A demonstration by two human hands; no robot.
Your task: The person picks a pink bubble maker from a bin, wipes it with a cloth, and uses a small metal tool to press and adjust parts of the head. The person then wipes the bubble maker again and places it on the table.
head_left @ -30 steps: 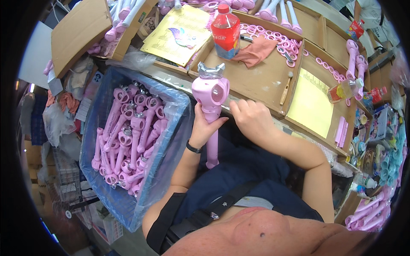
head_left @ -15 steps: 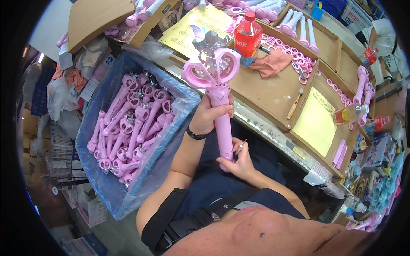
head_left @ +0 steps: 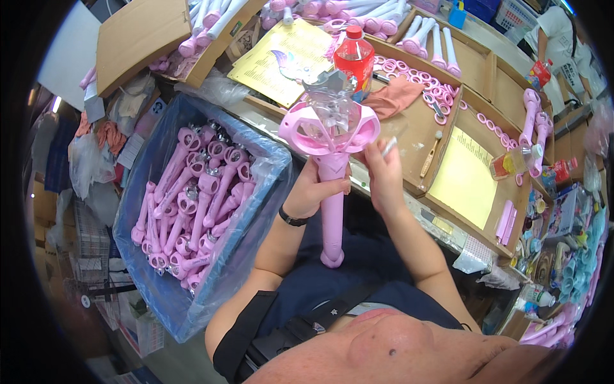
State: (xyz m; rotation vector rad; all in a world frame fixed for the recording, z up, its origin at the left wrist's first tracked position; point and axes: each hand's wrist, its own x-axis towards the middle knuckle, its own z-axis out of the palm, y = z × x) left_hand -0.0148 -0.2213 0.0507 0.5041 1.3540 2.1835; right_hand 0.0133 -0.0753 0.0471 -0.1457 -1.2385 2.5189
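Pink and crown-topped, a toy wand (head_left: 332,221) is pointing its clear head toward the bench (head_left: 422,208) in front of the person, with the left hand (head_left: 311,194) wrapping around its handle just below that head. Close by the head's right side, the right hand (head_left: 385,174) is pinching a thin pale stick (head_left: 389,146), though whether it is touching the wand is impossible to tell. At the left, a blue-lined bin (head_left: 265,159) is holding many similar wands (head_left: 185,205).
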